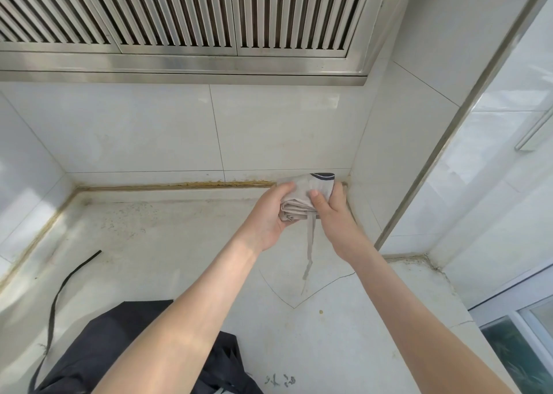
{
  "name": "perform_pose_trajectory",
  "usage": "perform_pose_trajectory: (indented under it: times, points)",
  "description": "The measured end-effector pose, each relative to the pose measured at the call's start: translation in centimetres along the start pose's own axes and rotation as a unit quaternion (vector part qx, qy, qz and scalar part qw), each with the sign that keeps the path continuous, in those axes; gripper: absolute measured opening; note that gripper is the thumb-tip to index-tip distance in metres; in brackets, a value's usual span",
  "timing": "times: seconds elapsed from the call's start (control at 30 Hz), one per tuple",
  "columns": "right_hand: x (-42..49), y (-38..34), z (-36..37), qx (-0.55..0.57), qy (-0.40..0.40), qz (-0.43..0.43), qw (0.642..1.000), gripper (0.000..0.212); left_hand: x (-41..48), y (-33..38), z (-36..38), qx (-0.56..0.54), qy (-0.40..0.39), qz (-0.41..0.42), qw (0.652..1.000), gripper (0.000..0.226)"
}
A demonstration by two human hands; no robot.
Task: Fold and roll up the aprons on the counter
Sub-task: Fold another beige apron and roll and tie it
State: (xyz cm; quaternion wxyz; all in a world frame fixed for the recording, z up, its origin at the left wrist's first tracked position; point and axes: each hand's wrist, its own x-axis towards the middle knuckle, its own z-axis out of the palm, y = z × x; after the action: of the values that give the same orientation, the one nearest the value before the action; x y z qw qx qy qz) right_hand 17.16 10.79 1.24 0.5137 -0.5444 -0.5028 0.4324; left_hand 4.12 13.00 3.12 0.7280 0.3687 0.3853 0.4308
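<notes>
Both hands (270,214) (335,214) grip rolled beige apron (302,197) at counter (167,244) corner

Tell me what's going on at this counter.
A person has both hands on a rolled-up beige apron at the far right corner of the counter. The left hand cups its left side; the right hand has its grip on the other side, thumb on top. One tie dangles from the roll. A dark apron lies unfolded at the near edge, its strap trailing left.

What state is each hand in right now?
The left hand grips the rolled beige apron.
The right hand grips the same roll, thumb on top.
</notes>
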Motion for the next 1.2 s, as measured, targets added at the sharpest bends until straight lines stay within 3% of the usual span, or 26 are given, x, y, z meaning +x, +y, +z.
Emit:
perform_pose_trajectory:
  times: [0.13,0.33,0.43,0.57,0.67,0.73,0.8,0.87,0.93,1.03,1.1,1.2]
  points:
    - [-0.2,0.6,0.3,0.002,0.0,-0.007,1.0,0.03,0.1,-0.5,0.3,-0.002,-0.011,-0.002,1.0,0.037]
    - [-0.2,0.8,-0.8,0.081,0.004,0.037,0.996,0.05,0.2,-1.7,0.0,0.012,0.015,0.03,0.999,0.02]
    - [0.1,0.6,-2.2,0.046,-0.055,0.079,0.994,0.034,0.1,-1.9,-0.7,0.025,0.01,0.033,0.999,0.02]
    - [0.6,0.2,-2.6,0.05,-0.031,0.092,0.994,0.024,-0.1,-2.5,-0.7,0.056,0.002,0.051,0.997,0.021]
    - [0.8,0.5,-2.4,0.062,-0.003,0.09,0.994,0.022,0.0,-2.8,-0.6,0.144,0.001,0.098,0.985,0.022]
    - [0.9,0.8,-2.1,0.088,0.017,0.091,0.992,0.024,0.0,-2.9,-0.5,0.265,0.019,0.15,0.952,0.021]
    - [0.9,0.9,-1.8,0.114,0.026,0.09,0.989,0.025,-0.1,-2.9,-0.3,0.299,0.05,0.196,0.932,0.033]
    - [1.0,0.8,-1.7,0.141,0.012,0.08,0.987,0.027,0.1,-2.6,-0.1,0.195,0.079,0.186,0.96,0.05]
    - [1.1,0.5,-1.7,0.154,-0.013,0.063,0.986,0.029,0.0,-1.6,0.0,0.042,0.06,0.081,0.994,0.054]
    - [1.1,0.0,-1.7,0.149,-0.02,0.044,0.988,0.027,-0.3,-0.9,0.2,0.011,-0.046,-0.039,0.998,0.02]
    - [1.1,-0.3,-1.5,0.146,-0.009,0.032,0.989,0.029,-0.3,-1.1,0.4,0.001,-0.043,-0.027,0.999,0.015]
    - [0.5,-0.5,-0.7,0.135,-0.02,0.054,0.989,0.054,0.1,-1.5,0.4,-0.03,-0.028,0.017,0.999,0.019]
